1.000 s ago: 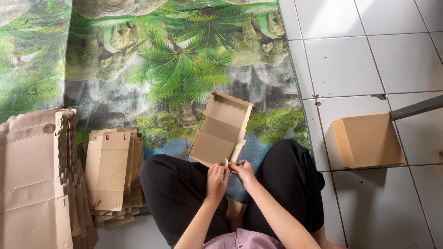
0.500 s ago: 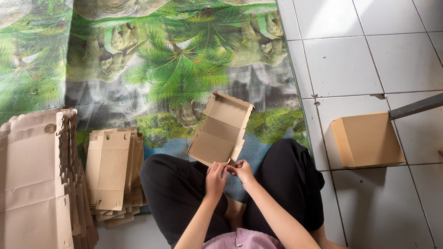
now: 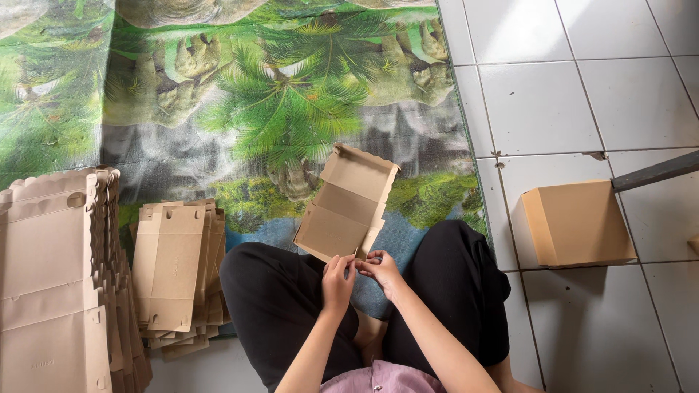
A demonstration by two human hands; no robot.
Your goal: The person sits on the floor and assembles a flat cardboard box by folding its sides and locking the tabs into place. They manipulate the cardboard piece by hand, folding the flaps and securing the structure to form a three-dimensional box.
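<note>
A person sits cross-legged on a mat (image 3: 218, 109) printed with palm trees and rocks, working on a half-folded cardboard box (image 3: 348, 204). The box lies open on the mat just beyond the knees, tilted, its scalloped top flap pointing away from the person and its near edge raised toward the hands.

Both hands meet at that near edge. The left hand (image 3: 338, 279) has its fingers curled and pinched on the lower corner of the box, thumb and forefinger closed on the cardboard. The right hand (image 3: 380, 268) is just beside it, fingertips touching the same edge — its fingers bent in on a small tab or flap there, though how firmly it grips cannot be told. So the box sits ahead of and above the two hands, touching both, with most of its body well clear of them.

Left of the box, near the person's left knee, lies a stack of flat box blanks (image 3: 178, 273). Farther left of the box stands a taller pile of scalloped-edged flat cardboard (image 3: 58, 284). Right of the box, off the mat on the white tiled floor (image 3: 568, 102), sits a finished closed carton (image 3: 579, 222) — a dark bar (image 3: 655, 171) touches its far corner.
</note>
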